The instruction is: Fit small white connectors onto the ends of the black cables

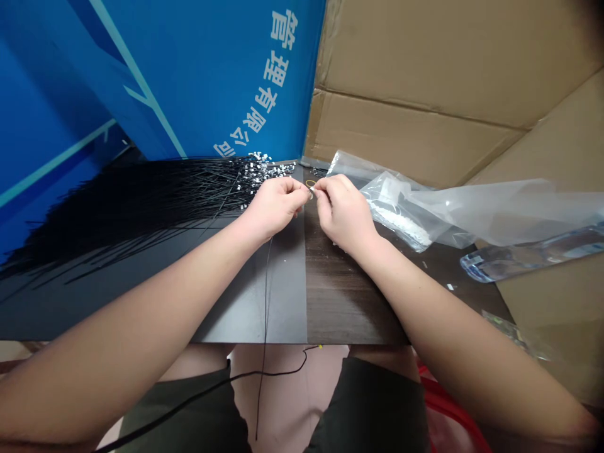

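My left hand point(276, 207) and my right hand point(342, 211) meet fingertip to fingertip above the far edge of a dark table point(349, 296). Both pinch a small pale metallic piece point(310, 192), too small to identify exactly. A thin yellowish loop point(310, 183) lies just beyond the fingertips. To the left of my left hand spreads a large fan of thin black wires point(141, 207), with tiny white connectors point(264, 167) clustered at their far ends. One black wire point(267, 296) runs down past my left wrist and over the table's front edge.
Clear plastic bags point(401, 207) lie right of my right hand, one holding white parts. A transparent plastic strip point(519, 258) lies further right. Cardboard sheets point(425, 82) and a blue banner with white characters point(226, 75) stand behind the table. A red container rim point(443, 402) shows below right.
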Available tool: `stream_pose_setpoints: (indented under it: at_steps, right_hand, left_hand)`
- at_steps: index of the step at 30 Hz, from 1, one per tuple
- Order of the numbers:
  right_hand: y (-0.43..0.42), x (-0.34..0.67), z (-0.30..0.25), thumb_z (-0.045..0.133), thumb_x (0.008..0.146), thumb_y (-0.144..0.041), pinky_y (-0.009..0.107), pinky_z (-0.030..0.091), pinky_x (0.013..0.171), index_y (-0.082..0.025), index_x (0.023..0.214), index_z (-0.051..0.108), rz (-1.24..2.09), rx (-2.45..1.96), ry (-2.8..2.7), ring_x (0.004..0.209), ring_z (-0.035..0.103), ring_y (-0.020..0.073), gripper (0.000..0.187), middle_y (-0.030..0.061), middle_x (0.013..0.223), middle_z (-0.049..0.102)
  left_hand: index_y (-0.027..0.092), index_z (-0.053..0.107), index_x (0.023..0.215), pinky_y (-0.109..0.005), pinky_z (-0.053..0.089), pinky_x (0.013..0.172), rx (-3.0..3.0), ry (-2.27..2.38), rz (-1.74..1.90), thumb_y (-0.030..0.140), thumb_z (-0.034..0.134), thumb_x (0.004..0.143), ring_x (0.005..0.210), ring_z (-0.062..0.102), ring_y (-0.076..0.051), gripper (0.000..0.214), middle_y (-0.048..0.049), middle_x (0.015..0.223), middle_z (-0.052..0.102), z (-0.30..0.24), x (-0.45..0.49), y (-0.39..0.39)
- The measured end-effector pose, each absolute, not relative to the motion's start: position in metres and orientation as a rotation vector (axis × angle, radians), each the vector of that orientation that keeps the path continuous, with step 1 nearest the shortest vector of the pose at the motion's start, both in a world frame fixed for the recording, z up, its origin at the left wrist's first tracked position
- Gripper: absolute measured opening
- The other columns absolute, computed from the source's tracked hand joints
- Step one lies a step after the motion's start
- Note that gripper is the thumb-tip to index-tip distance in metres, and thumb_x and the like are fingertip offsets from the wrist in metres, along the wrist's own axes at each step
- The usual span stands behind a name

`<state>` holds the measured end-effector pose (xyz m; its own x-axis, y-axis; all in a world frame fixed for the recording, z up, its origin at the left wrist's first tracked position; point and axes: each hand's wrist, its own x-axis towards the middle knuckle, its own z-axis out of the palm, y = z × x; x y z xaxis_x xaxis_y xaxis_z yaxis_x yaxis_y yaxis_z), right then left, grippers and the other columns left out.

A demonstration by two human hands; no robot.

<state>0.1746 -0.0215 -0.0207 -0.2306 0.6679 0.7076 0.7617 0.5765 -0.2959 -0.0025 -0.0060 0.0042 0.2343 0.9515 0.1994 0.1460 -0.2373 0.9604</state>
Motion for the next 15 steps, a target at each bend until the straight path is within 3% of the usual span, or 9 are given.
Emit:
stream_pose_setpoints:
  at_steps: [15]
  right_hand:
    - [-0.0203,0.1748,-0.0218,0.046,0.105,-0.020,0.041,0.054,0.080,-0.021,0.103,0.064,-0.212,-1.150,-1.988,0.095,0.066,0.0278,0.018,0.0136,0.103,0.071]
  left_hand:
    - [0.019,0.063,0.065,-0.029,0.040,0.062,1.571,1.026,1.130,0.025,0.071,0.078,0.060,0.050,-0.012,0.017,0.0007,0.061,0.059,-0.0001,-0.0013,-0.0045]
